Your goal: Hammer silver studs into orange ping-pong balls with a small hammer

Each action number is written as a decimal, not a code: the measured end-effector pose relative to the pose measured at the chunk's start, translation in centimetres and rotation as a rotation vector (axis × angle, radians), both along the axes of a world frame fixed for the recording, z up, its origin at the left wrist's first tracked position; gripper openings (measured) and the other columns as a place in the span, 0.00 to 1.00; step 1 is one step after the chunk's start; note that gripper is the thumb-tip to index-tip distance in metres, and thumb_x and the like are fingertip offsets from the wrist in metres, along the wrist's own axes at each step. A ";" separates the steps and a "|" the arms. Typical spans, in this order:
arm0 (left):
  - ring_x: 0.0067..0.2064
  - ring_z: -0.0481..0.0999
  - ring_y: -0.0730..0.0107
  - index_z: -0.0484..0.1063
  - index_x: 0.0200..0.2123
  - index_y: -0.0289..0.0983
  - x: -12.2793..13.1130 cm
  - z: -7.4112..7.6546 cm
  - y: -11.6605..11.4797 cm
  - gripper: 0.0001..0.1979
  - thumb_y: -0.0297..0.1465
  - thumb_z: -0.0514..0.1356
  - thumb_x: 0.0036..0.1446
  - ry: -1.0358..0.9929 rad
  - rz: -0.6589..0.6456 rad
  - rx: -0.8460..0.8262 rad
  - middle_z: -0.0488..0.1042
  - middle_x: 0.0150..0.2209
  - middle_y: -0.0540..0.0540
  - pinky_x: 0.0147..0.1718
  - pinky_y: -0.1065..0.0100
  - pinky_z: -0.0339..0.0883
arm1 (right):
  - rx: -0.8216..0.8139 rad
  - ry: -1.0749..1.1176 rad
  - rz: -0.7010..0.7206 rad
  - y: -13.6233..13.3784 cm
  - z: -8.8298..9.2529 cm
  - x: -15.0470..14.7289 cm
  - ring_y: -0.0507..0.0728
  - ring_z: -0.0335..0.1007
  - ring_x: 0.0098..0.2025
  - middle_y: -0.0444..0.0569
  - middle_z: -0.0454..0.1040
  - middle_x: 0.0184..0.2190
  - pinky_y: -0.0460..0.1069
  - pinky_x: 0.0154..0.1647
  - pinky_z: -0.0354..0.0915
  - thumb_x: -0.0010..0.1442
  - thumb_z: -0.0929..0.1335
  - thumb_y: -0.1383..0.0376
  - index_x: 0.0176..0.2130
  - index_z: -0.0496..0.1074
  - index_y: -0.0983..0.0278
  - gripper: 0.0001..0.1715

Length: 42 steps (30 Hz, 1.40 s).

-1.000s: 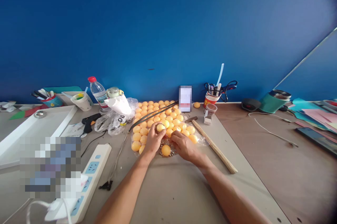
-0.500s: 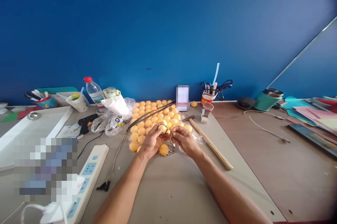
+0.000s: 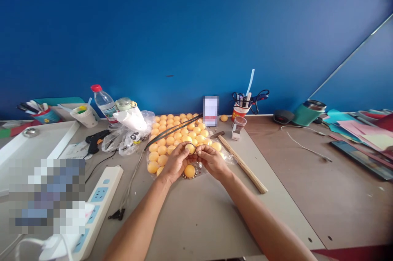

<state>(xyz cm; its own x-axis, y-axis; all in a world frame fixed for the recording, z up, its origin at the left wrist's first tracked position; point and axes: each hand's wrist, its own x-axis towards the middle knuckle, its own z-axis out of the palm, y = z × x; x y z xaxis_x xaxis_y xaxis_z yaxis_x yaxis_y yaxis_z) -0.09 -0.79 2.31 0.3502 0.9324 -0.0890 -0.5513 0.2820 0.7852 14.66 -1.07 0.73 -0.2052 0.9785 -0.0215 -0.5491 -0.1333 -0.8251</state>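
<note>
Many orange balls [image 3: 175, 130] lie packed in rows on the table against the blue wall, with clear plastic under them. My left hand [image 3: 174, 162] is closed round one orange ball [image 3: 190, 148] at the near edge of the rows. My right hand [image 3: 211, 159] is pinched against that same ball from the right; a thin dark bit shows between the fingers, too small to name. A single orange ball [image 3: 189, 170] sits just below both hands among small shiny beads.
A long wooden stick [image 3: 242, 164] lies to the right of the balls. A white power strip [image 3: 95, 203], black glue gun [image 3: 96, 137], water bottle [image 3: 103, 104] and plastic bags [image 3: 129, 134] are on the left. A pen cup with scissors [image 3: 241, 109] and a green mug [image 3: 308, 112] stand by the wall.
My right hand has come up off the table and joined the left at the held ball. The view has shifted slightly.
</note>
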 end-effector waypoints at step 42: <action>0.32 0.74 0.69 0.73 0.44 0.38 -0.1 -0.4 0.1 0.18 0.36 0.67 0.50 0.046 -0.049 0.029 0.75 0.35 0.48 0.38 0.62 0.70 | -0.152 0.002 0.119 -0.4 0.7 0.6 0.49 0.61 0.25 0.43 0.70 0.21 0.46 0.29 0.58 0.43 0.79 0.60 0.24 0.74 0.65 0.15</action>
